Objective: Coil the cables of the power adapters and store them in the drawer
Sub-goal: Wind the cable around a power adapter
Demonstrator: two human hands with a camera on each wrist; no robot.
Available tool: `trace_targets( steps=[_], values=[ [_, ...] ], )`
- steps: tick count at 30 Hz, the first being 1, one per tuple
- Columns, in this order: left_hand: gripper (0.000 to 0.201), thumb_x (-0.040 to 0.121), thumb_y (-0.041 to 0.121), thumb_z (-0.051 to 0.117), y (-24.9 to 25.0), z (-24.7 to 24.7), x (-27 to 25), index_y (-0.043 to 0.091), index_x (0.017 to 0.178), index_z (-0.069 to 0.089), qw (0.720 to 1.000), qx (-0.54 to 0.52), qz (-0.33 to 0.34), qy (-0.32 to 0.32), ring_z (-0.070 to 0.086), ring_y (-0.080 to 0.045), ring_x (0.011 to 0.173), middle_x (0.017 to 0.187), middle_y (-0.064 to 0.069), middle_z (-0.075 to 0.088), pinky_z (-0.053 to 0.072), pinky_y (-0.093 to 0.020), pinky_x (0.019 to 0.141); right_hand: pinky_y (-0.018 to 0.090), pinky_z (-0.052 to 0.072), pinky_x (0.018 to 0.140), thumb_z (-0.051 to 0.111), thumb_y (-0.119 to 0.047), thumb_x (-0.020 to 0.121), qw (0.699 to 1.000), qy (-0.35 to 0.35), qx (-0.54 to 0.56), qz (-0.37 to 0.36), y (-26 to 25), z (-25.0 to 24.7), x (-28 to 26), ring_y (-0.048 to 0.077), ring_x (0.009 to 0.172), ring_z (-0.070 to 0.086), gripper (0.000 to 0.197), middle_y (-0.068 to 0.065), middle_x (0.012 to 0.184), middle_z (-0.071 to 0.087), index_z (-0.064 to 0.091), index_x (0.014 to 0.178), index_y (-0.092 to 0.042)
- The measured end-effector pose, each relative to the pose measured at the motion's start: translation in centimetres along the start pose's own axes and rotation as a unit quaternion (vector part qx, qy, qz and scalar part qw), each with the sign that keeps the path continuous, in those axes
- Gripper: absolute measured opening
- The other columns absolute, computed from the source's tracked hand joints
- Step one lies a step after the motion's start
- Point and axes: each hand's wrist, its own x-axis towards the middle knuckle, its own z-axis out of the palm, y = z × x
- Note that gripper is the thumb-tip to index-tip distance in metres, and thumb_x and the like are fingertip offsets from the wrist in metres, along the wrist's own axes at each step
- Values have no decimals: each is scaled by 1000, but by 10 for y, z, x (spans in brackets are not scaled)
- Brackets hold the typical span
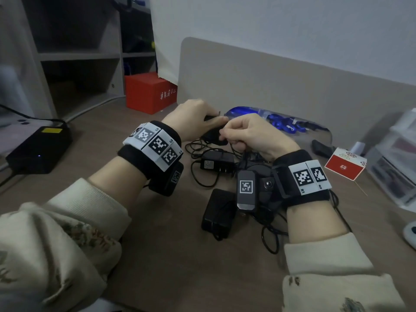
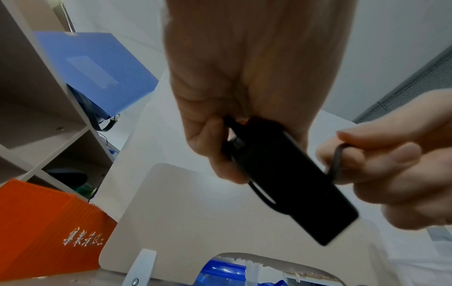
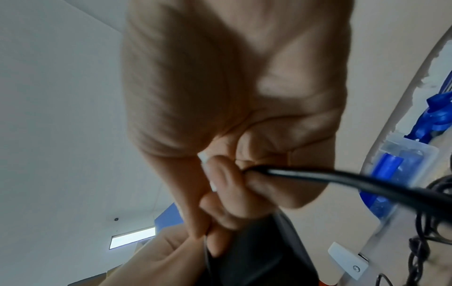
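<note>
The left hand (image 2: 234,120) gripped a flat black rectangular plastic power adapter (image 2: 293,180), thumb and fingers curled round its upper end, holding it raised above the brown wooden desk (image 1: 171,251). The right hand (image 3: 234,147) was closed on the thin black cable (image 3: 342,179) of that adapter, pinching it between thumb and curled fingers just beside the adapter's body, where a loop of the cable passed over one long edge. Both hands met near the middle of the desk, touching or nearly so. Beneath them on the desk lay a second black adapter with a pale label (image 1: 215,164) amid loose tangled black cables (image 1: 202,176), and a third black adapter block (image 1: 218,211) nearer the person, its cable partly looped over it. Behind the hands stood a beige desk divider panel (image 1: 281,82). A red cardboard box (image 1: 148,92) sat at the far left, a clear bag of blue lanyards (image 1: 270,118) at the far right, and a small red-and-white carton (image 1: 344,166) to the right.
</note>
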Motion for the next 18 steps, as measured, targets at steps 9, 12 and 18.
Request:
trace_targets(
  steps=[9, 12, 18],
  values=[
    [51, 104, 37, 42, -1, 1, 2, 2, 69, 55, 992, -87, 70, -63, 44, -15, 60, 68, -5, 51, 33, -16, 56, 21, 29, 46, 80, -33, 76, 990, 135, 25, -38, 4, -3, 3, 11, 49, 36, 42, 13, 64, 50, 62, 73, 4],
    [55, 104, 38, 42, -4, 0, 1, -5, 71, 53, 986, -132, 73, -68, 42, -17, 61, 68, -10, 48, 33, -25, 56, 18, 29, 42, 78, -40, 71, 989, 126, 64, -44, 5, -2, 3, 10, 47, 36, 43, 13, 64, 47, 59, 72, -2],
    [62, 101, 46, 44, -5, -6, -3, -8, 73, 54, 972, -191, 70, -114, 39, -19, 56, 63, -10, 43, 30, -26, 51, 21, 30, 42, 74, -47, 64, 984, 106, 130, -59, 9, -2, 3, 10, 46, 40, 47, 14, 66, 53, 59, 78, -5]
  ],
)
